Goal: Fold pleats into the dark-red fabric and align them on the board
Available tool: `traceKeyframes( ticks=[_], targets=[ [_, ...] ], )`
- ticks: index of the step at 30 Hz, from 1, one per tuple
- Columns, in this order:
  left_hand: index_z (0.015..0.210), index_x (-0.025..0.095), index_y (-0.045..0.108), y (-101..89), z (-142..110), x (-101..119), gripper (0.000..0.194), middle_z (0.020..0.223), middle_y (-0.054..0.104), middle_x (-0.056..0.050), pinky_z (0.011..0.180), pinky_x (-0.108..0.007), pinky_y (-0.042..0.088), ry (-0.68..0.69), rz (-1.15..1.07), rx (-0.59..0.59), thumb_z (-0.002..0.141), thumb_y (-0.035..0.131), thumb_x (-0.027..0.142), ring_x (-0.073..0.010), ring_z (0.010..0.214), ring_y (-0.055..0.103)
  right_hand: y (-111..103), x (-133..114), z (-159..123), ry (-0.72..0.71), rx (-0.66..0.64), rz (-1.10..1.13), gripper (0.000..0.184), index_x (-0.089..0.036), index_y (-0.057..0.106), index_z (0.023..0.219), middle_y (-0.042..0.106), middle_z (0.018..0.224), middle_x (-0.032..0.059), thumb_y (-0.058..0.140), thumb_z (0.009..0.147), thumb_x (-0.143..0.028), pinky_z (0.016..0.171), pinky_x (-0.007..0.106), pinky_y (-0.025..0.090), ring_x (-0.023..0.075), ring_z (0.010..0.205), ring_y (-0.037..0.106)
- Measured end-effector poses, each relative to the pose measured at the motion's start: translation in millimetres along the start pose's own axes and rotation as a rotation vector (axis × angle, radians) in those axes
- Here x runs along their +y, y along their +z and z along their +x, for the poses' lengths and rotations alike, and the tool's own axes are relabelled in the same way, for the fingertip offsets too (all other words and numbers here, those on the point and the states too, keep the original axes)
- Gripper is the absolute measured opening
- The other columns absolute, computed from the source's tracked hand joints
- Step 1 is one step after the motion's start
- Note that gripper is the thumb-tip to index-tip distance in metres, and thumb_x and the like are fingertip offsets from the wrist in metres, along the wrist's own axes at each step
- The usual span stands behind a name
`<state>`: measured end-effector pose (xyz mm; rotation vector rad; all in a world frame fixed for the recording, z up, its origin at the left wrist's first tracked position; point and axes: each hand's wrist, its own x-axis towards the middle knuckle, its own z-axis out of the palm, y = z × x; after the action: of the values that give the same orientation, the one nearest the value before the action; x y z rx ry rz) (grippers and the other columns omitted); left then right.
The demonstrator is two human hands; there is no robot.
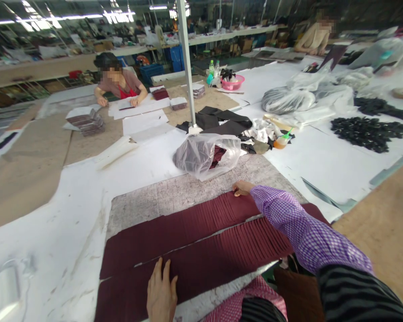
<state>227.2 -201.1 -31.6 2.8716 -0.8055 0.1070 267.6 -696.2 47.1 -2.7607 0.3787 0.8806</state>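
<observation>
Two long rows of overlapping maroon leather pieces [195, 241] lie across a grey, scuffed work mat [174, 197] in front of me. My left hand [161, 293] lies flat with fingers stretched out on the near row, close to the table's edge. My right hand [242, 188], in a purple checked sleeve, reaches over to the far edge of the far row, its fingers curled down and touching the pieces there. Nothing is lifted off the mat.
A clear plastic bag [206, 154] with dark pieces sits just beyond the mat, by a metal pole [187, 62]. Black fabric [221, 120], an orange glue bottle [282, 141] and heaps of black parts [369, 132] lie to the right. Other people work at the far side of the table.
</observation>
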Motion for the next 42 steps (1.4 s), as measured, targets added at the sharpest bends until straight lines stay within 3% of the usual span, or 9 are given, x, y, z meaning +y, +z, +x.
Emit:
traceKeyframes(
  ticks=[7,14,19,24,32,42],
  targets=[
    [0.119,0.01,0.061,-1.9,1,2,0.035,0.13,0.057,-0.017,0.09,-0.04,0.051,0.035,0.021,0.047,0.091,0.043,0.022,-0.0284,0.112,0.058,-2,-5,-1,0.032,0.009,0.003,0.025,-0.015,0.062,0.11,0.064,0.112,0.0061,0.06,0.091,-0.032,0.084,0.041,0.053,0.0208,0.098,0.063],
    [0.121,0.011,0.061,-4.8,1,4,0.036,0.132,0.057,-0.016,0.092,-0.04,0.05,0.004,0.032,0.015,0.092,0.043,0.021,-0.0275,0.114,0.057,4,-13,-17,0.083,0.158,-0.076,0.032,-0.018,0.057,0.119,0.058,0.122,0.0085,0.059,0.091,-0.034,0.089,0.044,0.05,0.0226,0.105,0.059],
    [0.12,0.011,0.062,-2.7,0,4,0.035,0.132,0.057,-0.016,0.093,-0.04,0.05,-0.003,0.029,0.027,0.092,0.043,0.021,-0.0271,0.114,0.057,0,-15,-20,0.06,0.194,-0.108,0.028,-0.017,0.06,0.114,0.06,0.119,0.0078,0.06,0.09,-0.033,0.089,0.044,0.05,0.022,0.104,0.059],
    [0.12,0.013,0.061,1.1,-1,3,0.035,0.132,0.057,-0.014,0.094,-0.04,0.049,-0.021,-0.002,0.033,0.091,0.043,0.021,-0.0267,0.116,0.057,-2,-22,-19,-0.034,0.266,-0.146,0.032,-0.019,0.057,0.119,0.054,0.128,0.009,0.06,0.09,-0.031,0.096,0.049,0.044,0.026,0.115,0.052],
    [0.121,0.012,0.061,2.5,-2,0,0.036,0.133,0.055,-0.016,0.093,-0.04,0.049,-0.008,-0.001,0.021,0.091,0.043,0.021,-0.027,0.116,0.056,-8,-33,5,-0.307,0.115,-0.12,0.032,-0.018,0.058,0.118,0.058,0.12,0.0077,0.062,0.089,-0.031,0.089,0.045,0.049,0.0231,0.106,0.057],
    [0.121,0.013,0.06,5.8,-3,1,0.035,0.133,0.056,-0.015,0.093,-0.04,0.05,-0.019,-0.017,0.046,0.09,0.044,0.019,-0.027,0.117,0.056,-7,-46,15,-0.35,0.065,-0.162,0.028,-0.016,0.06,0.111,0.059,0.118,0.0075,0.063,0.088,-0.031,0.087,0.044,0.051,0.0228,0.104,0.059]
  ],
)
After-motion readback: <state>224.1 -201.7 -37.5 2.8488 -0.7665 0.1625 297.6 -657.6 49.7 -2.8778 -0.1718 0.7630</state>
